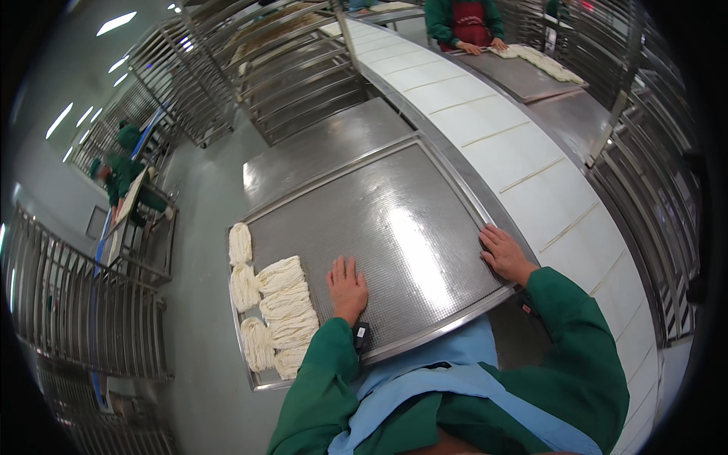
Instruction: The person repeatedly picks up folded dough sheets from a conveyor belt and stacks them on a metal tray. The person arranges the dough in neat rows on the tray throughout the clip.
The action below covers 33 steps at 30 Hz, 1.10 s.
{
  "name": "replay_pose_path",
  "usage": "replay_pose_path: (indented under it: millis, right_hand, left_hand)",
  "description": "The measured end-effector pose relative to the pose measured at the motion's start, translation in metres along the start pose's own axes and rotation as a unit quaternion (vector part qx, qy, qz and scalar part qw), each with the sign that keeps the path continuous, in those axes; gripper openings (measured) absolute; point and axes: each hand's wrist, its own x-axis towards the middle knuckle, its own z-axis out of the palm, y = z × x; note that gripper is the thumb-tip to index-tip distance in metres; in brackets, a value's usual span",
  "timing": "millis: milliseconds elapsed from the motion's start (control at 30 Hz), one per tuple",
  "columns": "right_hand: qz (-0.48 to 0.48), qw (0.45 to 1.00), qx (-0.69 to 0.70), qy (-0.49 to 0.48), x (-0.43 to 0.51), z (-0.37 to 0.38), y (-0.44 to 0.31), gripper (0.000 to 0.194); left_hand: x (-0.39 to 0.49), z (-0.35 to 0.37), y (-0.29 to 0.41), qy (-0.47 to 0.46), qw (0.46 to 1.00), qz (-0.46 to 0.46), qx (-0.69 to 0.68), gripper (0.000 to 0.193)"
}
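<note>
A large metal tray (364,210) with a fine mesh-textured surface lies before me. My left hand (347,290) rests flat on it, fingers apart, just right of the noodle bundles. My right hand (503,254) lies over the tray's right rim, fingers spread and holding nothing. Pale noodle bundles (289,310) sit packed in a column on the tray's left part. Beside them, along the left rim, lie several more oval bundles (244,288), with a gap between the lower two. Both my sleeves are green, and a small black device sits at my left wrist.
A white conveyor belt (489,131) runs along the right. Beyond it a person in a red apron handles noodles on another tray (512,77). A tall tray rack (301,74) stands ahead. People in green work at a bench (133,199) far left; another rack (85,296) is nearer.
</note>
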Motion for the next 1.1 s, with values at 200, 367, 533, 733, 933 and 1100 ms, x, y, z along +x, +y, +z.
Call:
replay_pose_path:
  millis: [200,367,533,733,933,1100]
  right_hand:
    - [0.003,1.0,-0.003,-0.006,-0.0006,0.0055,0.0032,0.051]
    - [0.003,1.0,-0.004,-0.002,-0.0005,0.0061,0.0036,0.051]
    - [0.013,1.0,-0.006,-0.008,-0.0012,0.0074,0.0035,0.052]
    - [0.018,1.0,-0.004,-0.015,-0.001,0.0082,0.0047,0.053]
    - [0.021,0.999,-0.002,-0.026,-0.001,0.0093,0.0065,0.055]
    - [0.021,0.999,-0.001,-0.027,-0.0011,0.0107,0.0076,0.056]
  left_hand:
    - [-0.0007,0.0017,-0.0008,0.007,1.0,0.002,0.002,0.049]
    - [-0.0011,0.0034,-0.0027,0.004,1.0,0.001,0.001,0.05]
    - [-0.0008,0.0029,-0.0028,-0.008,1.0,-0.003,0.006,0.051]
    - [-0.0002,-0.0006,-0.0009,-0.017,1.0,-0.005,0.001,0.051]
    - [0.0007,-0.002,-0.0001,-0.03,0.999,-0.012,0.0,0.052]
    - [0.0006,-0.0018,-0.0008,-0.034,0.999,-0.013,0.006,0.052]
